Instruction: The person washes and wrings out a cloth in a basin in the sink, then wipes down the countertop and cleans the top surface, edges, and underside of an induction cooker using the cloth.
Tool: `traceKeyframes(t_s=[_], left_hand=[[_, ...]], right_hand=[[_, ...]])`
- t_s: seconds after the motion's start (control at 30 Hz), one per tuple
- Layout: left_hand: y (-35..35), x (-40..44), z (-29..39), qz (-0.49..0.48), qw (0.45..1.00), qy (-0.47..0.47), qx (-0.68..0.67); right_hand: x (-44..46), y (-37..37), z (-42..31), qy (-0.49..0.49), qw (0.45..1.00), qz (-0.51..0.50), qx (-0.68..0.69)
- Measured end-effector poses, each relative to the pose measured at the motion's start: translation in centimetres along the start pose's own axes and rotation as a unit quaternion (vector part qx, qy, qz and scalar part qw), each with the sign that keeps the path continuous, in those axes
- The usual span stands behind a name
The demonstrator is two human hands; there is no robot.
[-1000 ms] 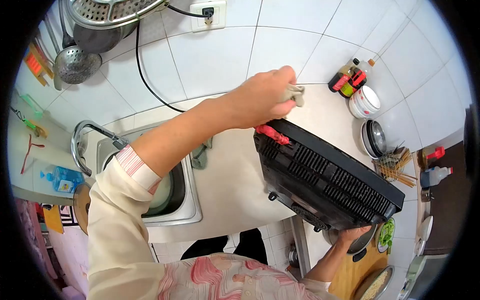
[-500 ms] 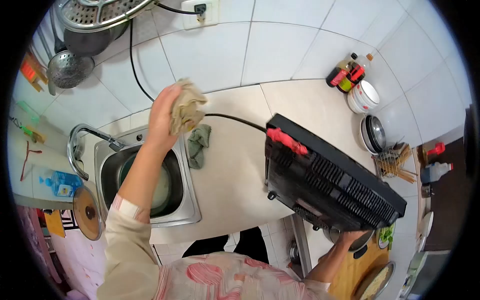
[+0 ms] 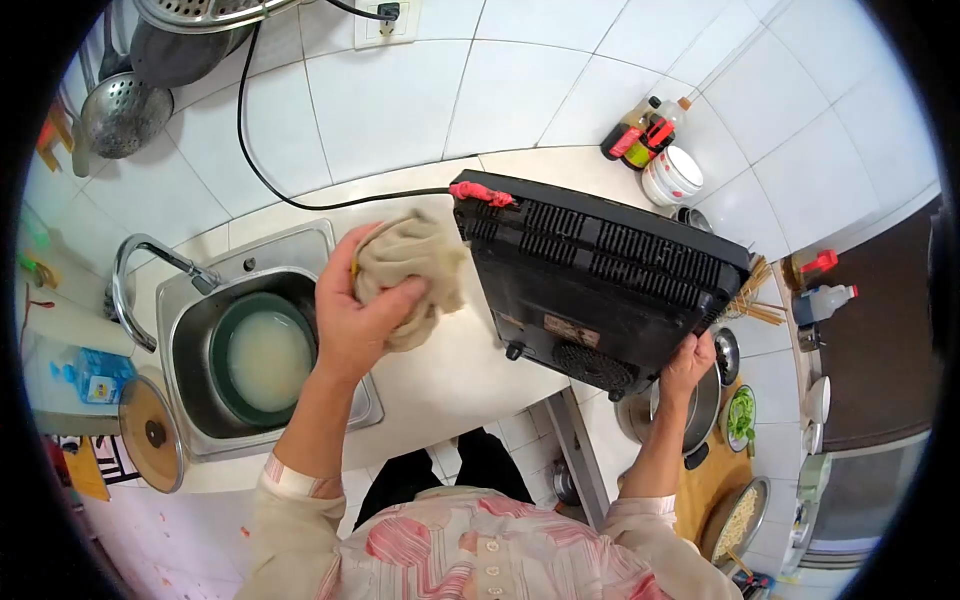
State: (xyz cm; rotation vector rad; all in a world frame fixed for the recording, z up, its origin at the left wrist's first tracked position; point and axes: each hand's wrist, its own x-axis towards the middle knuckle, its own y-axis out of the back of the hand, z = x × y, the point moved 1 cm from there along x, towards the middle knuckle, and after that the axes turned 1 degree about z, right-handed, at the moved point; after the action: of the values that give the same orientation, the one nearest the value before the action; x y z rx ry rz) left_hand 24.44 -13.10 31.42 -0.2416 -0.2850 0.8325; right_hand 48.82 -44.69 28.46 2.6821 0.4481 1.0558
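My left hand (image 3: 357, 318) is closed on a crumpled beige cloth (image 3: 405, 265), between the sink and the appliance. My right hand (image 3: 688, 368) grips the lower right corner of a black flat appliance (image 3: 590, 285). The appliance is tilted up over the counter, so its vented underside with small feet and a round fan grille shows. A pink-red wrap (image 3: 482, 193) sits at its upper left corner, where a black cord (image 3: 330, 205) comes out and runs up to the wall socket (image 3: 388, 22).
On the left, the sink (image 3: 185, 330) holds a green basin (image 3: 222, 370) of cloudy liquid under a faucet (image 3: 150, 245). Bottles (image 3: 635, 135) and white bowls (image 3: 668, 180) stand at the back right. A pot, greens (image 3: 740, 415) and a noodle pan (image 3: 738, 522) lie at the lower right.
My left hand has come away from the appliance's upper corner with the cloth, moving left and then down toward me. The appliance, in my right hand, now sits further left and shows more underside.
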Motion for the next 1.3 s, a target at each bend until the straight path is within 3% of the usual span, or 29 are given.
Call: traceKeyframes(t_s=[0.13, 0.2, 0.23, 0.3, 0.67, 1.0, 1.07, 1.13, 1.2, 1.3], left_hand=[[-4.8, 1.0, 3.3, -0.084, 0.991, -0.108, -0.001], [-6.8, 1.7, 4.2, -0.132, 0.930, -0.295, 0.176], [-8.0, 1.7, 4.4, -0.132, 0.929, -0.296, 0.181], [-10.4, 1.7, 4.9, -0.148, 0.878, -0.409, 0.199], [-14.5, 1.8, 7.0, -0.269, 0.788, -0.416, 0.364], [-15.4, 0.6, 6.2, -0.277, 0.779, -0.404, 0.392], [-14.9, -0.6, 4.6, -0.343, 0.723, -0.426, 0.423], [-13.6, -1.5, 3.5, -0.350, 0.736, -0.409, 0.411], [-11.4, -1.4, 3.9, -0.207, 0.809, -0.408, 0.368], [-9.7, -0.4, 5.0, -0.122, 0.852, -0.388, 0.330]], right_hand=[[0.3, -0.5, -1.0, 0.011, 0.999, 0.004, 0.033], [0.2, -0.7, -1.0, -0.003, 0.999, 0.002, 0.048], [0.1, -0.5, -0.6, -0.006, 1.000, 0.004, 0.029], [0.4, -0.6, -1.0, -0.012, 0.999, -0.006, 0.044], [0.9, -0.4, -1.5, -0.014, 0.997, -0.048, 0.055], [0.8, -0.1, -1.4, -0.015, 0.998, -0.024, 0.058], [0.7, 0.2, -0.6, -0.020, 0.998, -0.018, 0.052], [0.9, 0.4, 0.0, -0.020, 0.999, -0.013, 0.047], [0.8, 0.4, 0.2, -0.026, 0.999, 0.011, 0.040], [0.5, 0.7, 0.2, -0.027, 0.998, 0.005, 0.056]])
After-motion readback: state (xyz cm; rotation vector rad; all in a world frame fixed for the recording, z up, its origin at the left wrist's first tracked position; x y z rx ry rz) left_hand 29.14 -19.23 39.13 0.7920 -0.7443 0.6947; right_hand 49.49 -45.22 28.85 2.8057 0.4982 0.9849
